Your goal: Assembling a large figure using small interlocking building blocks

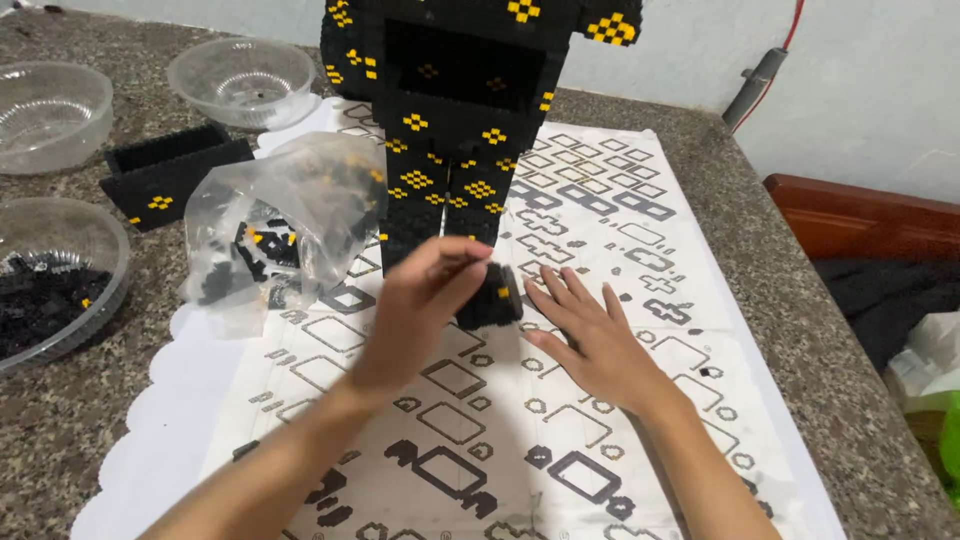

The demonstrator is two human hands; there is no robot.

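A tall black brick figure [450, 110] with yellow checker patches stands on a white patterned mat [560, 440]. At its foot sits a small black brick block [497, 297]. My left hand [420, 300] reaches in from the lower left, its fingers curled over the top of that block and touching it. My right hand [590, 335] lies flat on the mat just right of the block, fingers spread, holding nothing. Whether the left hand actually grips the block is unclear.
A clear plastic bag [280, 225] with black and yellow bricks lies left of the figure. A black brick box [170, 170] and three clear bowls [240, 80] [45, 110] [55, 275] stand on the speckled counter. The counter's edge runs along the right.
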